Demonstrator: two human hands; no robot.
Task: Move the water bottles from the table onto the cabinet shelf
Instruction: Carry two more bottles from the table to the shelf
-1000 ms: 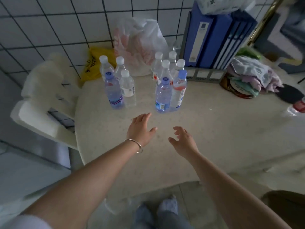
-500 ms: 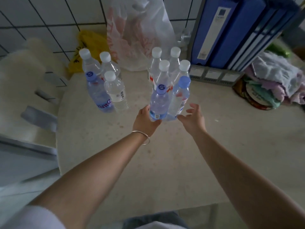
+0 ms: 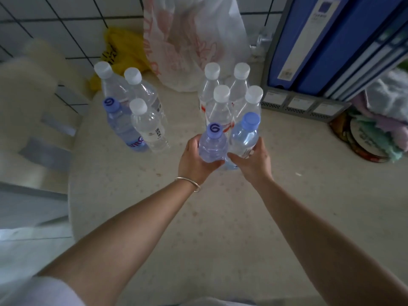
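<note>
Both hands have closed in since half a second ago, when they were only reaching the front pair of bottles; now each has one in its grip. With thumb and fingers curled round the body, the left hand (image 3: pixel 194 160) holds the logo-capped bottle (image 3: pixel 213 144), whose purple cap bears a white mark. At 3 o'clock of it, touching it, stands the blue-capped bottle (image 3: pixel 244 135), and the right hand (image 3: pixel 254 161) wraps that one from the right, thumb across its front. Whether either bottle has left the tabletop (image 3: pixel 220 217) I cannot tell. A thin bracelet (image 3: pixel 187 183) circles the left wrist.

Just behind the held pair, at 12 o'clock, four white-capped bottles (image 3: pixel 220 107) stand upright in a tight cluster. Well apart at 9 to 10 o'clock of the hands is a second group of four bottles (image 3: pixel 132 107): three clear ones with white caps and one bluish one with a purple logo cap at the near left.

Behind the bottles, at 12 o'clock, a translucent plastic bag (image 3: pixel 194 40) with red print rests against the white tiled wall (image 3: pixel 55 25), and a yellow bag (image 3: pixel 123 49) lies at its left. At 1 to 2 o'clock blue binders (image 3: pixel 331 40) stand in a grey rack (image 3: pixel 302 104). At 3 o'clock, at the frame edge, lies a heap of cloth (image 3: pixel 384 111) over a round tin. A pale plastic chair (image 3: pixel 33 107) stands at 9 o'clock, beside the tabletop.
</note>
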